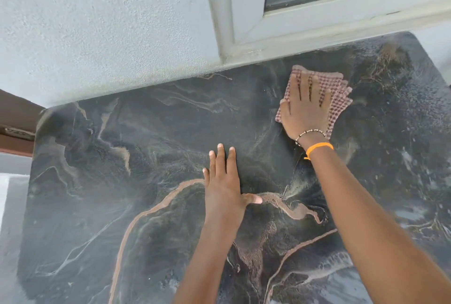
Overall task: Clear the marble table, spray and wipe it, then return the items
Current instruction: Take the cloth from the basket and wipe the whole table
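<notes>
I count two hands and one cloth. My right hand (306, 106) lies flat on the folded checked cloth (335, 95), fingers straight and slightly spread, pressing it down on the far right part of the marble table (127, 181), close to the back edge. On that wrist I wear two bands, one beaded bracelet (308, 134) and one orange band (318, 147). My left hand (225, 181) rests palm down on the bare stone near the middle, fingers straight and close together, thumb stuck out to the right, holding nothing. The top is dark marble with pale and rust-brown veins; the right side carries fine droplets and wet glare, and the near right corner shines light. The back edge meets a rough white wall (97, 23), and a white window frame (244, 35) comes down to it just beyond the cloth. The table's left corners are rounded; past the far left one sits a brown strip of wood (14, 123). Between my left hand and the left edge the stone lies open, and so does the stretch right of the cloth up to the far right corner.
</notes>
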`<state>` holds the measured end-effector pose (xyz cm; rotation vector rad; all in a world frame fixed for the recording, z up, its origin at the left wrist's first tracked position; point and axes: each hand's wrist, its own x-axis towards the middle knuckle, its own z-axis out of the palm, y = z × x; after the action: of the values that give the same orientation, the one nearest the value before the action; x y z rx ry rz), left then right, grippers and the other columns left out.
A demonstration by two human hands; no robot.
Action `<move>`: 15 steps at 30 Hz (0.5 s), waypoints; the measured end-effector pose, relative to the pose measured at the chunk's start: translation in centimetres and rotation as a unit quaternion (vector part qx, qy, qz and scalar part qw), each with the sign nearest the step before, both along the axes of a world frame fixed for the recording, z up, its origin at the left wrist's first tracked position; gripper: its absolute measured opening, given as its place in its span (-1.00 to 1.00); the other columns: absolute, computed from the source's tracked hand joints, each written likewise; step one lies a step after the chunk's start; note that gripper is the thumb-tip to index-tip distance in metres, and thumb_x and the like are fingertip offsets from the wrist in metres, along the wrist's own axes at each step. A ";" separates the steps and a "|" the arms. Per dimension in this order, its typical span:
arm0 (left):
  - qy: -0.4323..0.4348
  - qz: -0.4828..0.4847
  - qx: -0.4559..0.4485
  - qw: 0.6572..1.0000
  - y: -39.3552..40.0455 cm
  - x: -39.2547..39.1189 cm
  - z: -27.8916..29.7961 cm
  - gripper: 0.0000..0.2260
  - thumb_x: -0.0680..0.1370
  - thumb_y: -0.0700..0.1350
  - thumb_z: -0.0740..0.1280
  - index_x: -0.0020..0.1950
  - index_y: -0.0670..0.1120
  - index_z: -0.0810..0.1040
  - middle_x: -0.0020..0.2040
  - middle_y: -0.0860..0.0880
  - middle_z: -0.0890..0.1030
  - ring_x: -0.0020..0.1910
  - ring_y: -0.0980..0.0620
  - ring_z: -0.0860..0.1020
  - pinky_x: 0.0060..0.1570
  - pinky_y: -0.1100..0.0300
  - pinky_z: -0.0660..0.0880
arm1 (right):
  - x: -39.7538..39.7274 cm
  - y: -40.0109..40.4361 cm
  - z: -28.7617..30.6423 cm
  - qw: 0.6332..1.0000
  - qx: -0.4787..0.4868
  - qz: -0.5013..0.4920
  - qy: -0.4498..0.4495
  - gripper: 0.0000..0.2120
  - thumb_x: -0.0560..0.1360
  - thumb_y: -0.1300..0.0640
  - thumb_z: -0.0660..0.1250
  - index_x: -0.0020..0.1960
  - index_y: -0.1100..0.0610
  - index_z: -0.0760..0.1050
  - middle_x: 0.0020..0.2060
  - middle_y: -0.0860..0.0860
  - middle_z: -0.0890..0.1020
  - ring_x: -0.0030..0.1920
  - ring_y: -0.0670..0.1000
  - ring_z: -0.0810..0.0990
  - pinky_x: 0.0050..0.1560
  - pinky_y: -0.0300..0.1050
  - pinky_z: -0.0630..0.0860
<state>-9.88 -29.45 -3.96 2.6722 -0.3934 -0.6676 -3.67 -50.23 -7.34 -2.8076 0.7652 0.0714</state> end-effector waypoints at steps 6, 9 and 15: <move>-0.039 0.031 -0.025 0.998 2.2 -2.1 0.3 -0.05 0.37 0.24 0.35 0.53 -0.05 -0.15 0.54 -0.03 -0.22 0.52 -0.01 -0.23 0.47 -0.03 -0.21 | 7.1 10.6 0.7 0.980 0.016 0.197 0.015 -0.43 0.59 -0.01 -0.03 0.53 0.08 -0.14 0.54 0.02 -0.09 0.53 0.10 -0.14 0.47 0.20 -0.16; -0.025 0.032 -0.002 0.999 3.8 -3.3 0.5 -0.08 0.40 0.21 0.35 0.53 -0.06 -0.15 0.54 -0.04 -0.24 0.51 -0.01 -0.27 0.47 0.00 -0.21 | 6.6 14.1 0.9 0.948 -0.006 0.317 0.023 -0.44 0.59 -0.01 -0.01 0.53 0.05 -0.11 0.54 0.00 -0.06 0.53 0.08 -0.12 0.48 0.19 -0.16; 0.012 -0.007 0.002 1.000 3.8 -4.2 0.8 -0.10 0.41 0.18 0.35 0.52 0.00 -0.16 0.53 0.00 -0.27 0.51 -0.04 -0.30 0.47 -0.08 -0.17 | -0.2 9.2 0.5 0.927 -0.035 0.373 0.018 -0.45 0.57 -0.05 -0.04 0.52 -0.02 -0.07 0.54 -0.06 0.00 0.53 0.03 -0.04 0.48 0.10 -0.16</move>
<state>-14.08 -25.69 -3.12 2.6654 -0.4047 -0.7040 -3.92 -40.99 -6.84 -2.9946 -0.3389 0.2237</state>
